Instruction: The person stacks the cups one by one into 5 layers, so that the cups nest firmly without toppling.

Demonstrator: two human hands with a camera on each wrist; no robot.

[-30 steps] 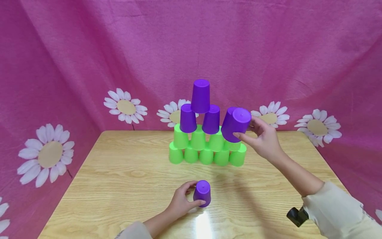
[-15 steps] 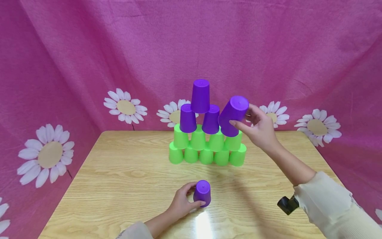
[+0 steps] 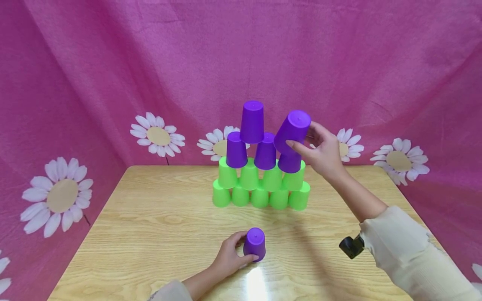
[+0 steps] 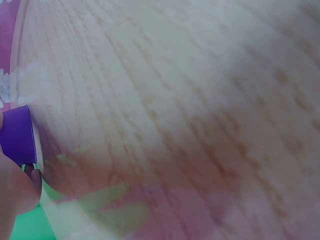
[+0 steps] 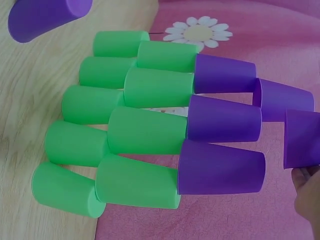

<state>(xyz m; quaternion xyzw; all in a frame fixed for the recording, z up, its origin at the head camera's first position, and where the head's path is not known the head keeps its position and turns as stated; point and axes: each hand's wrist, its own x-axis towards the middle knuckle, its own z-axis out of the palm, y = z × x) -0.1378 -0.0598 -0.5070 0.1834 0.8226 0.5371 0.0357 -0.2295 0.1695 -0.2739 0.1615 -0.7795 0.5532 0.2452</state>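
Observation:
My left hand grips an upside-down purple cup at the front of the table, thumb across its near side. That cup sits at the left edge of the left wrist view. My right hand holds another purple cup, base up and tilted, at the right of a cup pyramid. In the right wrist view this held cup is apart from the purple cup ending the third row. Two rows of green cups carry three purple ones, and one purple cup tops the left pair.
The pyramid stands toward the back of a wood-grain table. Behind it hangs a pink cloth with white daisies. A small black device sticks out at the right sleeve.
My right hand has raised its purple cup and brought it slightly left, uncovering more of the right-end purple cup below. My left hand and its cup stay in place.

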